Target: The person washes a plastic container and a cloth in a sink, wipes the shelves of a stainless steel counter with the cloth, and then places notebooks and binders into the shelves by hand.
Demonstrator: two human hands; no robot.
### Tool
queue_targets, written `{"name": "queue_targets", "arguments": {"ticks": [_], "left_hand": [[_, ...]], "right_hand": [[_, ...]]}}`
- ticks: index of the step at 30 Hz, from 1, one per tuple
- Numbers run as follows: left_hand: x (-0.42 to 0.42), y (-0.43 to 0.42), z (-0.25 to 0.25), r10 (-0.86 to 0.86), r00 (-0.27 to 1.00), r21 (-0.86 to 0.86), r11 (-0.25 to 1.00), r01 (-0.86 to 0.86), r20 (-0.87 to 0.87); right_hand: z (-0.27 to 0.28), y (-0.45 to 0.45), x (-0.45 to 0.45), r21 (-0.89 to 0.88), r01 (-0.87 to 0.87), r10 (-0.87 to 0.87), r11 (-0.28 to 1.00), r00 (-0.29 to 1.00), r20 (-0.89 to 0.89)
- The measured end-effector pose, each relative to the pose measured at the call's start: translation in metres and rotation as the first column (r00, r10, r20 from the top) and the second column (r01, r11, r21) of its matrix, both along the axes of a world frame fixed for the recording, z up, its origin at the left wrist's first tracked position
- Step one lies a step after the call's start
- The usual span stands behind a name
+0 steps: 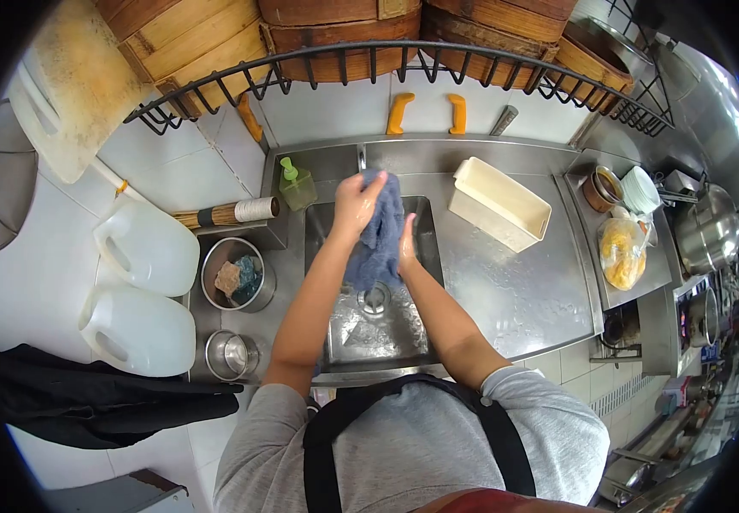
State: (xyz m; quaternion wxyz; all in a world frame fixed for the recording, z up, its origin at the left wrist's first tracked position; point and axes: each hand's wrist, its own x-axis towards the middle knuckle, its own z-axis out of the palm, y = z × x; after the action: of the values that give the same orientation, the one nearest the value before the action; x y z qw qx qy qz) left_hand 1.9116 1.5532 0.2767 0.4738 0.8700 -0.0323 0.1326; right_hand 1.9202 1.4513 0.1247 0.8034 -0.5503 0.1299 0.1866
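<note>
The left hand (356, 207) grips the upper part of a blue-grey cloth (375, 244), its thumb lying across the front. The right hand (407, 246) bears against the cloth's right edge; its fingers are largely hidden, and how far they close cannot be told. The cloth hangs between both hands, above the stainless-steel sink basin (322, 235). Below the fingers, the drain (374, 299) is partly visible. Just beyond the left fingers stands the tap (362, 157); to their left, a green pump bottle (299, 188). Right of the right-hand fingers, apart from them, a cream rectangular container (506, 224) rests on the wet drainboard (533, 295).
</note>
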Motion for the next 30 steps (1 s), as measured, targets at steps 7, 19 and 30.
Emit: {"name": "queue_targets", "arguments": {"ticks": [7,19,30], "left_hand": [[0.029,-0.008,-0.146,0.233,0.849,-0.757,0.384,-0.529,-0.474],[0.017,-0.008,-0.103,-0.156,0.948,-0.959,-0.021,-0.283,-0.277],[0.037,0.000,-0.205,0.084,0.917,-0.902,0.162,-0.400,-0.391]], "right_hand": [[0.035,0.036,0.010,0.250,0.456,-0.506,0.854,0.839,0.200],[-0.066,0.003,0.009,0.084,0.100,-0.107,0.991,0.991,0.084],[0.030,0.048,0.007,-0.538,0.472,-0.006,0.698,0.755,0.655]]}}
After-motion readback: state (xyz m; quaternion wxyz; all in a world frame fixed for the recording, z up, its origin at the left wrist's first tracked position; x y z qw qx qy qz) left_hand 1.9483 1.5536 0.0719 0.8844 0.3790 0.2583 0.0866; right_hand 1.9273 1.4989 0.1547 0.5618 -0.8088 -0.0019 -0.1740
